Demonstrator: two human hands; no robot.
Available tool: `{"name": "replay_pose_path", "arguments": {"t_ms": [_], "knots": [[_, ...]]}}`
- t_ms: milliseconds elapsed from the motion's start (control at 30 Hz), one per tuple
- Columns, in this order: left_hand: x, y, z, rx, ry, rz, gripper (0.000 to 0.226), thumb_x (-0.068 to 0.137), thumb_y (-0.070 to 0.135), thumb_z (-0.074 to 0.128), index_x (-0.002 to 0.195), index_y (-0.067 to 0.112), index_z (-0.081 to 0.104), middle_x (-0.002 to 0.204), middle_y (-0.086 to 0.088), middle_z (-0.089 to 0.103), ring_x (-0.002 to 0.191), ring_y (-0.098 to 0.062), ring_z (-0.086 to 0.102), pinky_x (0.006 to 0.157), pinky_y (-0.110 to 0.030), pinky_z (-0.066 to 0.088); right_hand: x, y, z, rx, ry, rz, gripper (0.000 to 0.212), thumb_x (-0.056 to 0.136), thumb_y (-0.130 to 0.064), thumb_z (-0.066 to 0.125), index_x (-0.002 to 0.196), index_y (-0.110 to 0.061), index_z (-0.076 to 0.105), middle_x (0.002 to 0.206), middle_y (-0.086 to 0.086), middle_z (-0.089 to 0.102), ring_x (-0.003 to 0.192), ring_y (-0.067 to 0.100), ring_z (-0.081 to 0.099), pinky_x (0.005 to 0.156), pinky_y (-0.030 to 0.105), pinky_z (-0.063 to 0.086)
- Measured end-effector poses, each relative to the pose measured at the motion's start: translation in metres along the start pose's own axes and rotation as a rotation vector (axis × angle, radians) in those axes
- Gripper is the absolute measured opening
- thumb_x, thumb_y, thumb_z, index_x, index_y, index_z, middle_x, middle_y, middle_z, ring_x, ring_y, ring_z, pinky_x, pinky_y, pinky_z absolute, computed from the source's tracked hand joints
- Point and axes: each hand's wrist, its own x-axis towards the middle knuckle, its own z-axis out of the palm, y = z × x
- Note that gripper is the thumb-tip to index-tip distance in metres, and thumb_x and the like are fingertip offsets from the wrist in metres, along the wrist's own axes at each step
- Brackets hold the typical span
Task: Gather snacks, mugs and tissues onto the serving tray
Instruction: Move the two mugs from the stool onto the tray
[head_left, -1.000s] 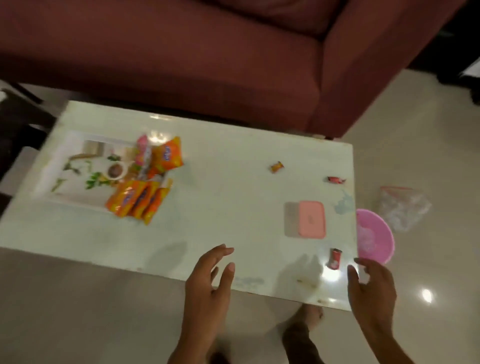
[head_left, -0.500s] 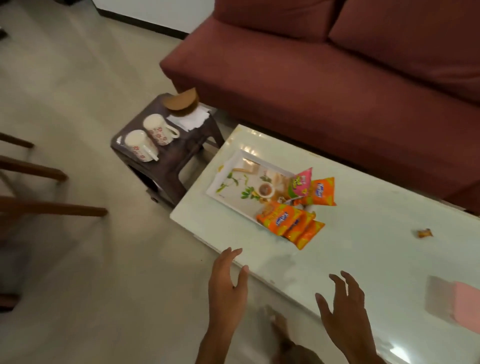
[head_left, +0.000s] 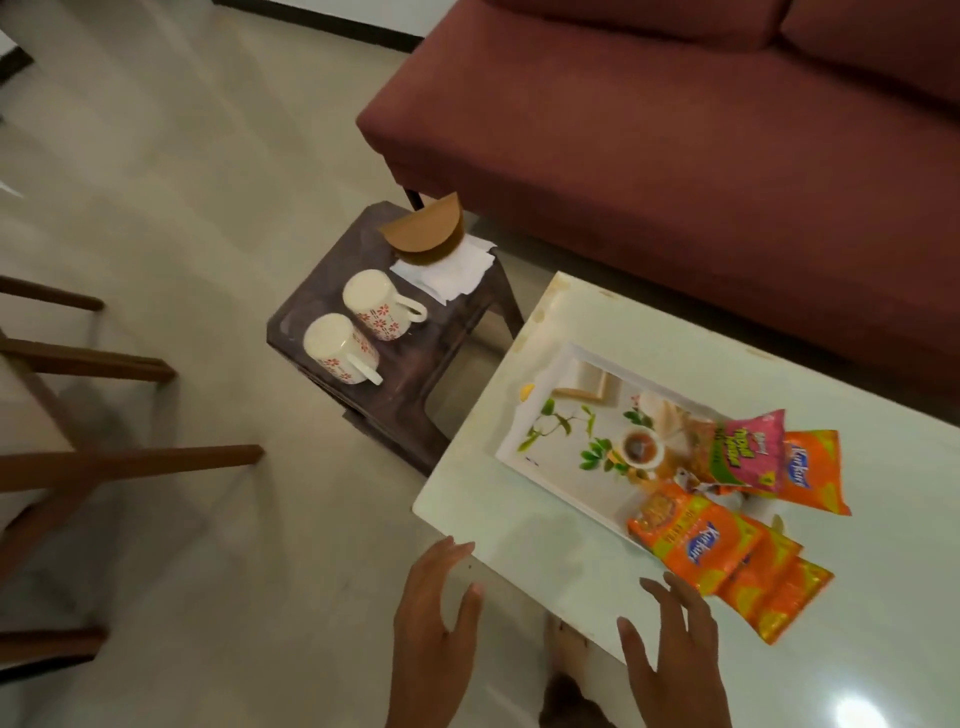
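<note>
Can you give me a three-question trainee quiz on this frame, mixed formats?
1. True or false: both mugs stand on the serving tray.
2. Multiple choice: what rests on the white tissues? A) a snack packet B) a brown semicircular holder C) a mug
3. Fill in: the left hand and right hand are both ___, holding nothing.

Key
1. False: both mugs lie on the dark stool, beside the white table.
2. B
3. open. The orange and pink snack packets already lie over the tray's right end.
</note>
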Motion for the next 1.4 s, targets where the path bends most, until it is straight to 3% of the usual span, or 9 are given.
{"name": "replay_pose_path", "arguments": {"t_ms": [200,400,567,700,833,933,1000,1200,1400], "knots": [[0.103,-0.022,-0.082,-0.05,0.161,-0.125,0.039,0.093,0.011,0.064,0.125,0.032,0.06,0.133,0.006,0.058,0.122,-0.016,0.057,0.102,-0.042,0.051,0.047,-0.089,0.02,0.092,-0.058,-0.097,0.04,0.091,-0.024,0.06,0.129,-0.016,0.052,0.146,0.007,0.036,0.136,0.023,0.034,0.101,0.039,0.041],[0.236,-0.012,-0.145,-0.053,0.25,-0.023,0.038,0.095,0.02,0.061,0.131,0.029,0.057,0.136,0.003,0.059,0.121,-0.012,0.056,0.094,-0.032,0.051,0.112,-0.208,0.045,0.194,-0.059,-0.19,0.038,0.093,-0.023,0.059,0.129,-0.02,0.05,0.138,-0.001,0.046,0.127,0.017,0.045,0.102,0.044,0.047],[0.365,-0.008,-0.162,0.024,0.038,0.073,0.04,0.095,0.029,0.06,0.135,0.026,0.057,0.138,0.001,0.06,0.122,-0.012,0.058,0.077,-0.006,0.038,0.178,-0.298,0.091,0.262,0.003,-0.217,0.035,0.095,-0.026,0.056,0.13,-0.023,0.053,0.125,-0.004,0.056,0.108,0.007,0.056,0.089,0.025,0.053],[0.436,-0.012,-0.154,0.21,-0.181,0.073,0.044,0.098,0.039,0.051,0.14,0.025,0.054,0.135,-0.002,0.064,0.11,-0.006,0.055,0.077,-0.01,0.036,0.235,-0.342,0.133,0.26,0.056,-0.109,0.04,0.093,-0.018,0.059,0.132,-0.022,0.053,0.126,-0.001,0.058,0.109,0.009,0.057,0.089,0.019,0.049],[0.463,-0.018,-0.136,0.314,-0.391,0.096,0.046,0.099,0.044,0.047,0.137,0.019,0.056,0.132,-0.007,0.065,0.12,-0.023,0.058,0.094,-0.034,0.042,0.267,-0.352,0.169,0.125,0.043,-0.099,0.042,0.092,-0.017,0.063,0.133,-0.019,0.056,0.131,0.001,0.058,0.12,0.016,0.053,0.104,0.029,0.043],[0.468,-0.022,-0.127,0.355,-0.427,0.143,0.038,0.099,0.042,0.048,0.111,0.011,0.067,0.105,-0.008,0.072,0.093,-0.022,0.061,0.079,-0.031,0.038,0.273,-0.353,0.184,0.053,0.065,-0.151,0.03,0.09,-0.013,0.063,0.12,-0.016,0.066,0.117,0.003,0.067,0.11,0.017,0.056,0.094,0.017,0.036],[0.469,-0.021,-0.124,0.371,-0.394,0.178,0.036,0.098,0.04,0.05,0.105,0.011,0.069,0.095,-0.007,0.071,0.084,-0.019,0.057,0.076,-0.031,0.037,0.275,-0.352,0.185,0.042,0.094,-0.174,0.023,0.088,-0.005,0.061,0.108,-0.012,0.071,0.104,0.005,0.07,0.1,0.019,0.06,0.089,0.028,0.046],[0.444,0.006,-0.113,0.139,-0.437,0.198,0.03,0.092,0.048,0.055,0.106,0.026,0.071,0.097,-0.004,0.076,0.094,-0.026,0.072,0.088,-0.05,0.057,0.259,-0.334,0.153,0.145,0.265,-0.126,0.027,0.084,0.002,0.061,0.104,-0.012,0.073,0.1,0.007,0.073,0.093,0.021,0.064,0.082,0.034,0.052],[0.375,0.04,-0.048,0.0,-0.535,0.191,0.037,0.089,0.05,0.058,0.109,0.022,0.072,0.096,0.001,0.078,0.088,-0.017,0.074,0.078,-0.045,0.062,0.228,-0.253,0.076,0.075,0.301,-0.104,0.02,0.086,-0.008,0.066,0.105,-0.011,0.073,0.104,0.004,0.074,0.094,0.019,0.068,0.086,0.03,0.054]]}}
